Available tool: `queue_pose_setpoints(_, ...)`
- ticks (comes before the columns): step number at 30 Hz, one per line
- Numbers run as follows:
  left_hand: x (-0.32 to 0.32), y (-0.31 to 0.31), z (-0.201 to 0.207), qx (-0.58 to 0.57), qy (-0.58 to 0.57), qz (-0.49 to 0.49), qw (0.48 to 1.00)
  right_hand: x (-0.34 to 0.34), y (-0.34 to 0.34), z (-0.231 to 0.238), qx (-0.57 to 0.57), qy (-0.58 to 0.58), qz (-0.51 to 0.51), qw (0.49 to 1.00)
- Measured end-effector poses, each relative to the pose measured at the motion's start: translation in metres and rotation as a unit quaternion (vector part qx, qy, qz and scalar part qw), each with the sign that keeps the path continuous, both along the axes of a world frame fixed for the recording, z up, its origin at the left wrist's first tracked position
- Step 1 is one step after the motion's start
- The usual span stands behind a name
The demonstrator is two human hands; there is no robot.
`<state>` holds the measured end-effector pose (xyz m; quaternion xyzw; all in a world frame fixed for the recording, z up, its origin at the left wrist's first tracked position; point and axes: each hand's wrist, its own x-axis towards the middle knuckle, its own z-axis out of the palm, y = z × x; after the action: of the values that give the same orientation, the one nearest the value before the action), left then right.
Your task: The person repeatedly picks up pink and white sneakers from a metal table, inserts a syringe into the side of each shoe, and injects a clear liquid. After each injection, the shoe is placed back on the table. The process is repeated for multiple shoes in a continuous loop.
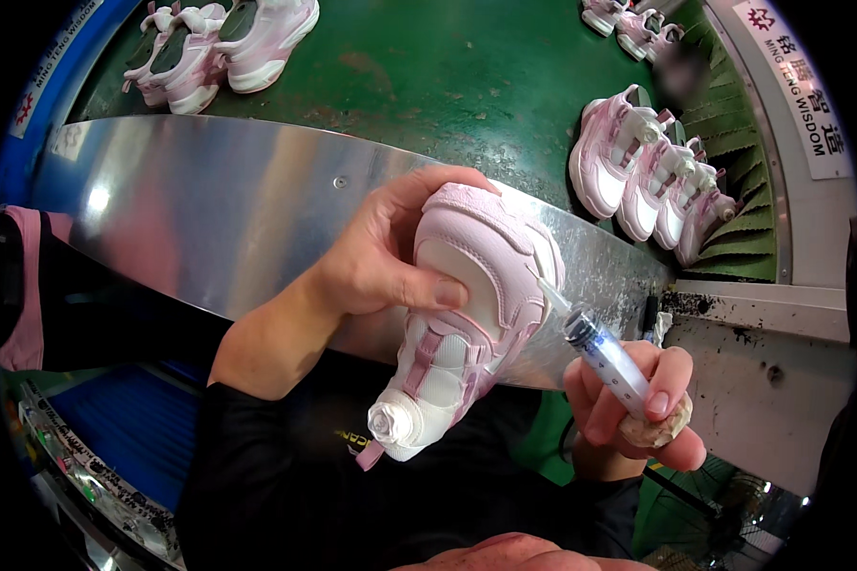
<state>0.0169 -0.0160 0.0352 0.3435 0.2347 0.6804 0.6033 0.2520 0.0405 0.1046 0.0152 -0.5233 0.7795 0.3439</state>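
Note:
A pink and white sneaker [462,276] is held up by my left hand [376,252], its toe pointing away and its tongue end toward me. My left thumb presses on the white toe panel, while the other fingers go out of sight behind the shoe. In my right hand [628,400] is a clear plastic syringe [607,357] with dark markings, its fingers curled round the barrel. The thin tip of the syringe is at the right side of the shoe, by the seam above the sole. Pale material sits around the syringe's rear end.
A metal ledge [209,209] runs in front of the green conveyor belt [400,76]. Several similar sneakers [638,171] stand at the right beside green strip flaps [743,181]. More sneakers [248,48] stand at the far left. A fan [733,514] is at the lower right.

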Motion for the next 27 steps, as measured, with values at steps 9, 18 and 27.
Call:
queue_pose_setpoints(9, -0.001, -0.002, 0.001, -0.007, 0.022, 0.010, 1.000, -0.009, 0.004, -0.005, 0.075, -0.035, 0.007, 0.997)
queue_pose_setpoints(18, 0.000, -0.003, 0.002, -0.034, 0.009, 0.026, 0.999, 0.001, 0.000, -0.006, 0.055, -0.049, -0.054, 0.996)
queue_pose_setpoints(27, -0.004, -0.001, -0.002, -0.011, 0.003, 0.016, 1.000, 0.001, 0.007, -0.018, 0.051, -0.011, -0.023, 0.998)
